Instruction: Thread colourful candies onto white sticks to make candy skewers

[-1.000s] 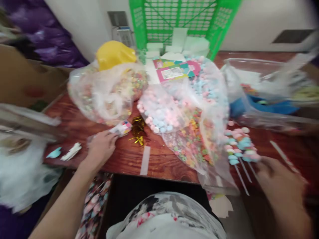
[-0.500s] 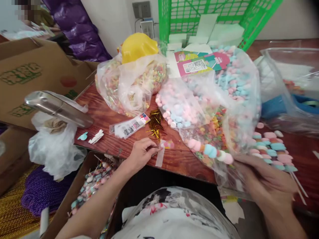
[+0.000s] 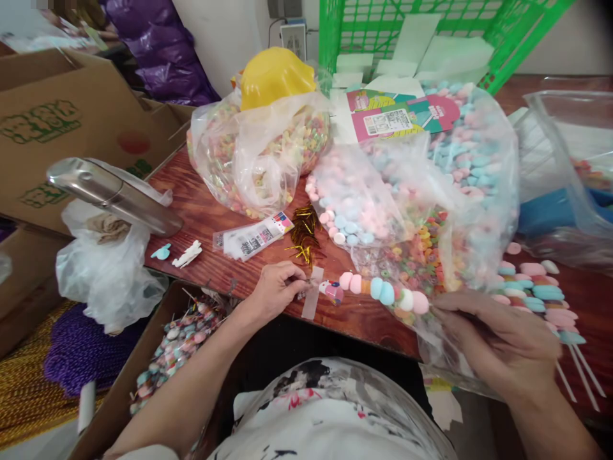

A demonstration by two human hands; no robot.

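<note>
My right hand [image 3: 498, 335] is closed around the stick end of a candy skewer [image 3: 383, 291]. Pink, orange, blue and white soft pieces are threaded along it, and its far end points left. My left hand [image 3: 275, 291] pinches with thumb and forefinger at a small clear printed bag [image 3: 331, 291]; the fingertips hide part of that bag. A strip of tape [image 3: 313, 295] crosses the bag near the table edge. The skewer's tip lies close to the bag's coloured end; whether they touch I cannot tell. Gold twist ties [image 3: 305, 233] lie just behind.
More printed bags [image 3: 253, 237] lie behind my left hand. Candy bags [image 3: 354, 191] fill the back, beside a green crate [image 3: 330, 38]. Finished-looking skewers [image 3: 541, 294] are at right. A steel flask [image 3: 115, 195] stands left; a carton of skewers [image 3: 167, 358] sits below the table.
My right hand has moved left with the candy skewer, bringing its tip close to the printed bag. The left hand stays pinched near the tape. The view has shifted slightly.
</note>
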